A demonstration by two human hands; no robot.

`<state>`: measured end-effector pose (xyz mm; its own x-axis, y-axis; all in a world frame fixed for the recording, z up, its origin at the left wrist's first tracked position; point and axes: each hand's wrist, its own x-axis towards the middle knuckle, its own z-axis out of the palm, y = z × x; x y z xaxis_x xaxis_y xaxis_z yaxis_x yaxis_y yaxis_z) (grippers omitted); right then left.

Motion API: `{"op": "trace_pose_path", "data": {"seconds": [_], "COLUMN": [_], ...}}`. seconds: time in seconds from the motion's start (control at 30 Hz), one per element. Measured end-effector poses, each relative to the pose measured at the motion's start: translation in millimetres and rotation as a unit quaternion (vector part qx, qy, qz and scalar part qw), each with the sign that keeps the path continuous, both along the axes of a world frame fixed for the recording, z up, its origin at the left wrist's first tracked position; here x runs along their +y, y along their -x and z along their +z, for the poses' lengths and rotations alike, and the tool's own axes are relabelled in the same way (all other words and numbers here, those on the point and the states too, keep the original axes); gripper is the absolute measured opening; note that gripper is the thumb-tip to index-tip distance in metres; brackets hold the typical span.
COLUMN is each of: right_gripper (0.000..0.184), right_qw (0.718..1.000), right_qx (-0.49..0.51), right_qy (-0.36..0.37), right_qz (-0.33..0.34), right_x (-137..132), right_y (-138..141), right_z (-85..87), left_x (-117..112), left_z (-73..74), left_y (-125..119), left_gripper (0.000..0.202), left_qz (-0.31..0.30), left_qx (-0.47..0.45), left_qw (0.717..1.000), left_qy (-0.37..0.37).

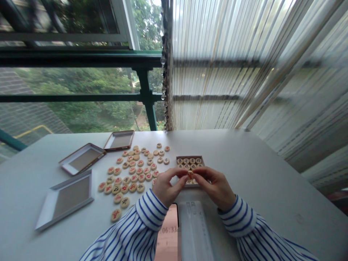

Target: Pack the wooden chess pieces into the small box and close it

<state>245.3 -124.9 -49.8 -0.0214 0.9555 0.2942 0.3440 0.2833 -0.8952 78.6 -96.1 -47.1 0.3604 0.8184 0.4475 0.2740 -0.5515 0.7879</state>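
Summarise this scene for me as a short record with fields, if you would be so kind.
Left hand: pinching a red-marked xiangqi piece
Right hand: on the same piece
Box: beneath the hands, black-marked pieces in rows; near part partly hidden
Loose pieces: spread left of the box, marked red or black, some showing no mark
Trays: three, open, farther left
Smartphone: bottom of view, screen showing 06:33
Surface: white table
Backdrop: green railing left, string curtain right

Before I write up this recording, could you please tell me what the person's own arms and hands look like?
The left hand and right hand are bare, without gloves. Both arms wear long, loose white sleeves with narrow blue stripes, ending in striped cuffs at the wrists.
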Motion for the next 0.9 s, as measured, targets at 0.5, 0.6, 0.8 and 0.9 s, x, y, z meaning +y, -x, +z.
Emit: {"op": "trace_pose_path", "data": {"seconds": [0.5,0.6,0.8,0.9], "right_gripper": [0.014,0.015,0.015,0.016], "right_qw": [0.999,0.999,0.999,0.999], "right_qx": [-0.035,-0.030,-0.031,-0.026], "right_qy": [-0.023,-0.019,-0.027,-0.033], "right_qz": [0.004,0.004,0.002,0.007], "right_x": [-2.2,-2.2,-2.4,-2.7], "right_y": [1.0,1.4,2.2,2.7], "right_z": [2.5,2.2,2.8,2.0], "left_x": [3.1,3.3,2.9,2.7], "left_z": [-9.1,-12.4,-10.5,-8.2], "left_y": [0.1,-0.9,-0.6,-0.5], "left_gripper": [0.024,0.025,0.024,0.022], "left_qz": [-0.029,-0.034,-0.017,-0.011], "left_qx": [-0.072,-0.096,-0.105,-0.136], "left_qw": [0.980,0.975,0.975,0.970], "left_qy": [0.185,0.198,0.193,0.202]}}
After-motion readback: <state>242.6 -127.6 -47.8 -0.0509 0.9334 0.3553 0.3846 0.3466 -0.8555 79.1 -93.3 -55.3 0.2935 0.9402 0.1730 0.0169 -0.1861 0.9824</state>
